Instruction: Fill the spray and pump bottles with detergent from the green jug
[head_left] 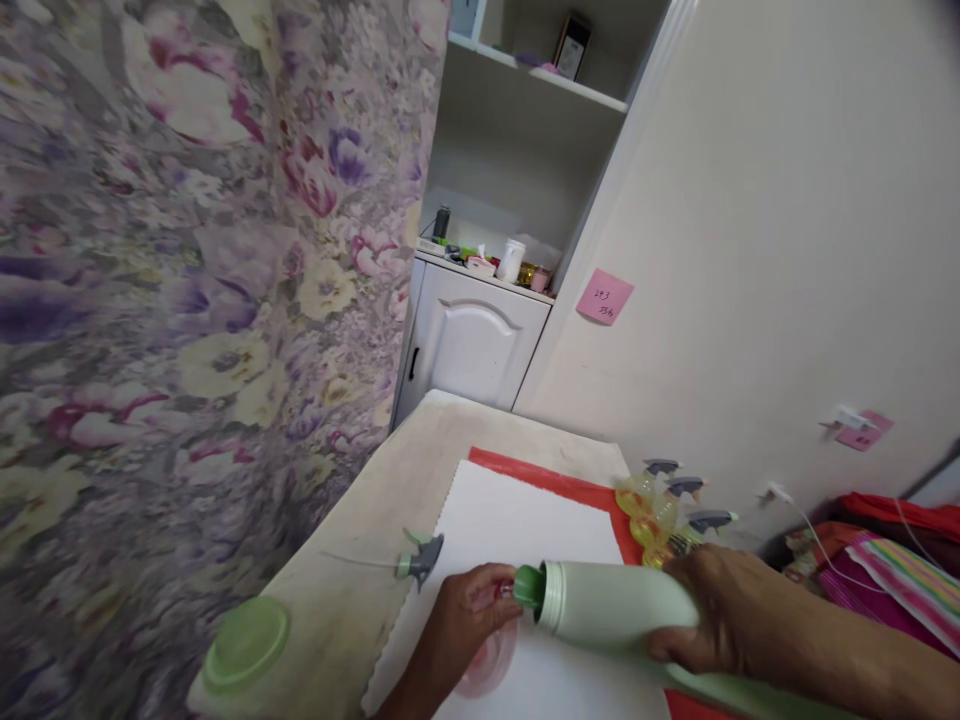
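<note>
My right hand (724, 610) is wrapped round a pale green bottle (615, 606) that lies tipped on its side over a white sheet (517, 525), its green neck (529, 586) pointing left. My left hand (469, 625) is closed at the neck, fingers curled round something small and pink that I cannot make out. A pinkish round shape (487, 668) shows on the sheet under that hand. A grey spray trigger head with its dip tube (420, 558) lies on the table just left of the sheet.
A green lid (246, 643) rests on the beige table (390, 470) at the near left. Three yellow spray bottles (660, 505) stand against the wall. A red mat (570, 487) lies under the sheet. Floral curtain left, white cabinet (469, 340) behind, cloth pile right.
</note>
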